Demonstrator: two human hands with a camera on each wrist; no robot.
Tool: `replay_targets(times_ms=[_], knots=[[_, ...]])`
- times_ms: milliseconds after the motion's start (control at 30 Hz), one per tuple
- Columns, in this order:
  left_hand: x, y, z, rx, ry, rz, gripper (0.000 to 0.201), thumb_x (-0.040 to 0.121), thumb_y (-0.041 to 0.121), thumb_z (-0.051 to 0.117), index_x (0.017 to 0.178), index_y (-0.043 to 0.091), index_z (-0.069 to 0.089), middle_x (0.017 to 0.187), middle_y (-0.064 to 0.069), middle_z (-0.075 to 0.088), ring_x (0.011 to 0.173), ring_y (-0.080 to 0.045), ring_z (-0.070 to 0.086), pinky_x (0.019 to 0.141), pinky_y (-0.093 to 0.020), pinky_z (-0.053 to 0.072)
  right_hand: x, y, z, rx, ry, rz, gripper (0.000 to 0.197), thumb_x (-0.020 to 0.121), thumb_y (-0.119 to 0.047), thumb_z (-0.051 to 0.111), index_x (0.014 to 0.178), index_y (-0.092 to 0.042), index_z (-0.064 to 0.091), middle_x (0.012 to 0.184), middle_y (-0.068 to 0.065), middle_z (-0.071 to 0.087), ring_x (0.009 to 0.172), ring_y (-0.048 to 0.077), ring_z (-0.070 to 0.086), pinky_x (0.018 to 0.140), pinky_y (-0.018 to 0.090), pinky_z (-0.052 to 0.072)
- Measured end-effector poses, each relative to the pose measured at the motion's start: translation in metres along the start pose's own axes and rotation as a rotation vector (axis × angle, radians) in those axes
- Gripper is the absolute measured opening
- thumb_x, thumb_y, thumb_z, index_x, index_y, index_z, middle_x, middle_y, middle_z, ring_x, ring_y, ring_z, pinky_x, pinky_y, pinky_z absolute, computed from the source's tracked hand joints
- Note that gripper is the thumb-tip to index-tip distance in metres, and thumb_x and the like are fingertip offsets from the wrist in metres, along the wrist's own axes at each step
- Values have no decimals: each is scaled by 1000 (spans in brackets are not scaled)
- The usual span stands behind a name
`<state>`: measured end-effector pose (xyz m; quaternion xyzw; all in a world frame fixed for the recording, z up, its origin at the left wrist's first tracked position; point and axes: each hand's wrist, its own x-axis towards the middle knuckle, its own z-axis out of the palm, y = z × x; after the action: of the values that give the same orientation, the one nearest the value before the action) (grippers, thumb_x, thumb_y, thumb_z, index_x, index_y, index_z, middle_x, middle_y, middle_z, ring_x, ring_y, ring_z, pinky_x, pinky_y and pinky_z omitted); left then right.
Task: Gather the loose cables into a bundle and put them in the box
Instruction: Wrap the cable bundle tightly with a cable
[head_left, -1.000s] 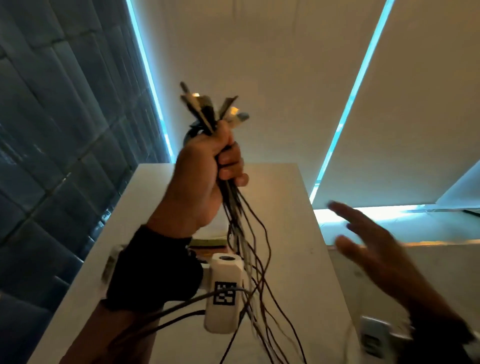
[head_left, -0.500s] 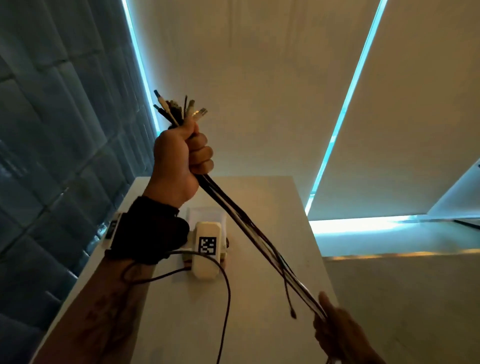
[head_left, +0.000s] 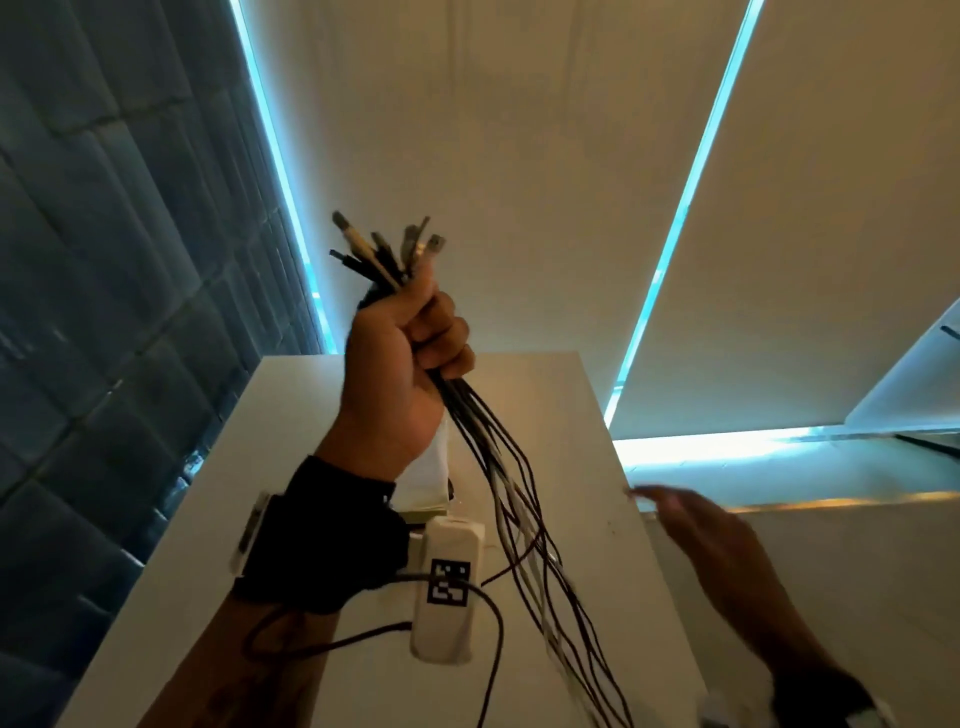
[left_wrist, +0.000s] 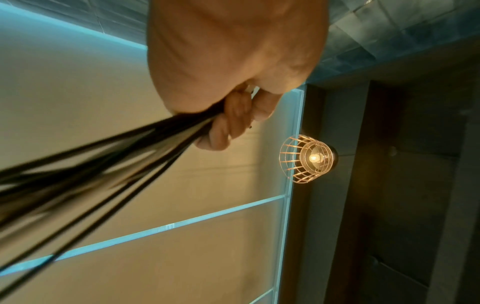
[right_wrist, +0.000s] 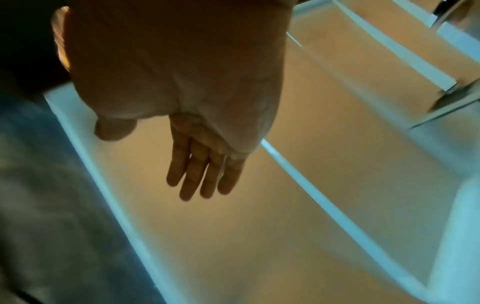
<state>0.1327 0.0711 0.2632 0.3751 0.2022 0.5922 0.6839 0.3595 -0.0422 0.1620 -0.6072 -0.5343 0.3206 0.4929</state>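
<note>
My left hand is raised above the table and grips a bundle of dark and pale cables near their plug ends, which stick up above the fist. The strands hang down from the fist and fan out toward the lower right. In the left wrist view the curled fingers wrap the cables, which blur off to the left. My right hand hovers to the right of the strands, fingers straight and holding nothing. A pale, box-like shape shows behind my left wrist.
The white table runs away from me, its right edge close to my right hand. A padded dark wall stands on the left and pale blinds behind. A caged lamp hangs overhead.
My right hand has let go of the lower part of the cables and risen to the right, open. The strands now hang loose and spread. My left fist has shifted right, still gripping.
</note>
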Motion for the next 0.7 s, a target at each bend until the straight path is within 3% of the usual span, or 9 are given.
replay_targets(times_ms=[67, 100, 167, 233, 267, 333, 400, 500, 700], knots=[[-4, -8, 9, -15, -47, -59, 28, 101, 24, 38, 75, 16, 46, 57, 5, 25, 45, -8, 23, 45, -23, 22, 21, -36, 26, 59, -105, -127, 58, 83, -76, 40, 119, -37, 64, 118, -18, 67, 116, 5, 59, 99, 26, 45], [-4, -11, 12, -11, -62, -83, 30, 101, 25, 37, 76, 15, 48, 57, 4, 28, 46, -8, 25, 46, -22, 25, 31, -49, 45, 144, -185, -180, 62, 88, -69, 40, 124, -23, 61, 120, -8, 68, 116, 10, 61, 99, 31, 47], [-3, -11, 15, -11, -70, -108, 28, 99, 26, 38, 76, 14, 48, 59, 3, 31, 48, -10, 31, 49, -23, 31, 40, -67, 77, 296, -350, -146, 54, 95, -52, 40, 111, -4, 59, 98, 11, 71, 88, 20, 70, 80, 33, 56], [3, -3, 8, -23, -41, -93, 25, 99, 24, 38, 77, 14, 48, 61, 2, 38, 52, -11, 40, 54, -25, 38, 38, -64, 101, 449, -488, -46, 43, 95, -47, 43, 84, -8, 57, 60, 11, 52, 47, 17, 52, 47, 28, 46], [8, 3, 0, -32, -17, -77, 24, 98, 23, 38, 78, 15, 48, 62, 3, 41, 55, -12, 44, 58, -26, 41, 34, -58, 108, 500, -532, 23, 43, 94, -50, 43, 76, -13, 52, 54, 4, 39, 40, 12, 38, 41, 22, 35], [16, 13, -21, -95, 34, -72, 23, 97, 21, 38, 77, 17, 49, 61, 5, 43, 53, -9, 44, 56, -23, 44, 25, -40, 112, 560, -616, 111, 48, 92, -60, 43, 70, -17, 42, 54, -1, 27, 39, 9, 25, 38, 18, 23], [21, 16, -40, -187, 62, -109, 19, 91, 19, 41, 73, 18, 47, 54, 9, 37, 43, -5, 34, 44, -18, 36, 19, -27, 107, 536, -649, 151, 51, 90, -66, 41, 67, -21, 42, 54, -3, 27, 40, 9, 23, 38, 17, 22], [23, 8, -60, -225, 75, -157, 15, 81, 17, 44, 67, 18, 48, 47, 11, 30, 37, -2, 25, 37, -16, 24, 14, -23, 92, 414, -695, 209, 49, 93, -63, 37, 62, -25, 42, 55, -5, 26, 41, 9, 19, 39, 18, 18], [18, -12, -92, -122, 161, -262, 20, 82, 16, 44, 63, 14, 50, 46, 10, 28, 36, -4, 26, 37, -17, 27, 6, -31, 37, 19, -639, 219, 40, 92, -52, 45, 63, -24, 44, 50, -8, 32, 40, 9, 25, 39, 19, 26]])
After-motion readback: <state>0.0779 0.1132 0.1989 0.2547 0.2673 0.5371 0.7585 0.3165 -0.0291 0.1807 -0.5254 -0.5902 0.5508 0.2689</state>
